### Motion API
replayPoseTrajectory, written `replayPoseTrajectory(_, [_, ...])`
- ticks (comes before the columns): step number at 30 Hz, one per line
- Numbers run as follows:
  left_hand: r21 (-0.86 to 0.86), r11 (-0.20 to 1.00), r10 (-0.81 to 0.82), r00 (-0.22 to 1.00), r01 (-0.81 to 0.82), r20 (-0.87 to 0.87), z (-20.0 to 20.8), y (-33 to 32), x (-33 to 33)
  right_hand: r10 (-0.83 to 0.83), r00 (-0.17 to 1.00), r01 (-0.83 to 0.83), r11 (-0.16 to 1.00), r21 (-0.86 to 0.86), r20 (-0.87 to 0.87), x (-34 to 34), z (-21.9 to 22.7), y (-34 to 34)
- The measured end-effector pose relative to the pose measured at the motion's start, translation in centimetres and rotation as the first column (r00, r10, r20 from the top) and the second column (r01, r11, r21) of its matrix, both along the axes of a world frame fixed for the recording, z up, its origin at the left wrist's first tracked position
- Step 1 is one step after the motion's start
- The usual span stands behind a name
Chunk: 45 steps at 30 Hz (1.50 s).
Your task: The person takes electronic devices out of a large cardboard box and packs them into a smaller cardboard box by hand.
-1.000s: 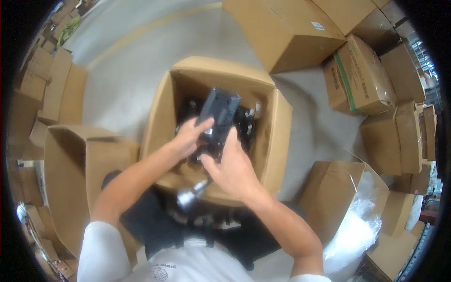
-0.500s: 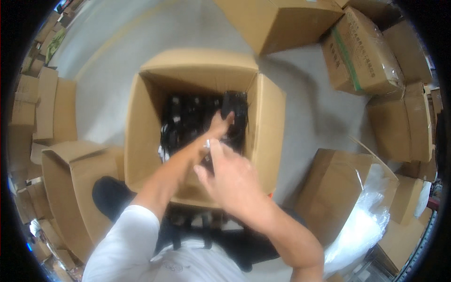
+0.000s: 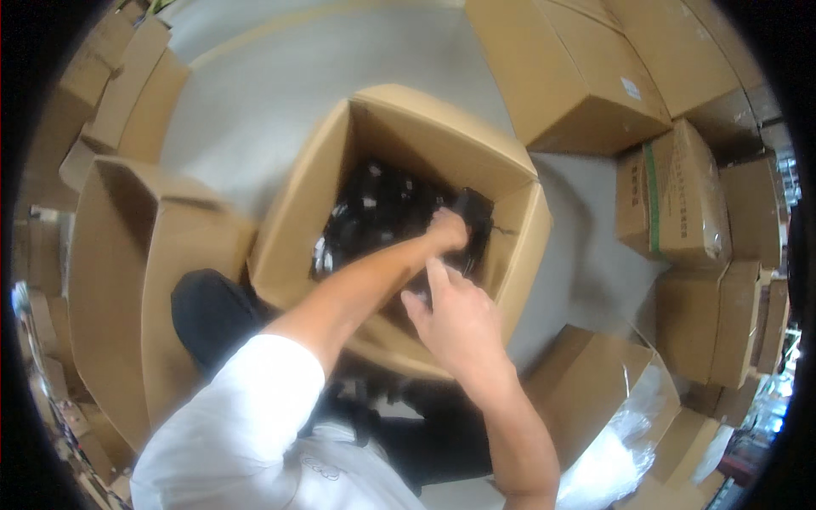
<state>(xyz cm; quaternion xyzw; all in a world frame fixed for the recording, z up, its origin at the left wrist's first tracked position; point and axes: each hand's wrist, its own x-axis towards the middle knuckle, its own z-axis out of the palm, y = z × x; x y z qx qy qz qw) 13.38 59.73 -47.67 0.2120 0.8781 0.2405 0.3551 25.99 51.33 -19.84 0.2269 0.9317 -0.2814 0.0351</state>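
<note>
An open cardboard box (image 3: 293, 228) stands in front of me, tilted in the view. Inside lie several black items (image 3: 374, 204) with small pale patches; their kind is too blurred to tell. My left hand (image 3: 449, 231) reaches deep into the box, its fingers closed at a flat black item (image 3: 474, 204) by the right inner wall. Nearer to me, over the box's near side, my right hand (image 3: 463, 319) hovers beside the left forearm. Its thumb and forefinger are apart, and nothing shows between them.
To the left stands another open cardboard box (image 3: 183, 246), next to my dark-clad knee (image 3: 212, 314). Large cartons (image 3: 586, 85) and a carton with green tape (image 3: 676, 195) stand at the far right. Clear plastic wrap (image 3: 616, 442) spills from a box (image 3: 586, 382) at the near right.
The view has turned, so the box appears rotated and further right. My left hand stays at the flat black item by the right wall. My right hand remains near the left forearm.
</note>
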Motion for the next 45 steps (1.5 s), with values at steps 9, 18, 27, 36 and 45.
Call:
replayPoseTrajectory(9, [0.23,0.539,-0.781,0.583,0.811,-0.225,24.4,-15.0,-11.1,0.305,0.914,-0.29,0.952,-0.094,0.269,-1.6,0.6,-5.4])
replayPoseTrajectory(18, [0.642,0.754,0.16,0.987,-0.14,0.027,35.0,-50.5,-25.8,0.481,0.825,-0.496,0.868,-0.03,0.298,-1.7,-9.1,-10.4])
replayPoseTrajectory(27, [-0.042,0.888,0.46,0.88,-0.459,0.116,6.5,-69.5,-28.9,0.539,0.841,-0.532,0.84,-0.108,0.049,-7.4,-14.4,-13.6])
replayPoseTrajectory(36, [-0.079,0.92,0.344,0.886,-0.384,-0.31,-12.2,-63.5,-31.6,0.264,0.964,-0.261,0.954,-0.149,0.006,-6.7,-17.8,-14.5])
replayPoseTrajectory(45, [0.385,0.418,0.906,0.41,-0.823,-0.107,-17.7,-54.9,-33.5,0.381,0.915,-0.395,0.913,0.101,0.131,-9.5,-12.4,-15.7])
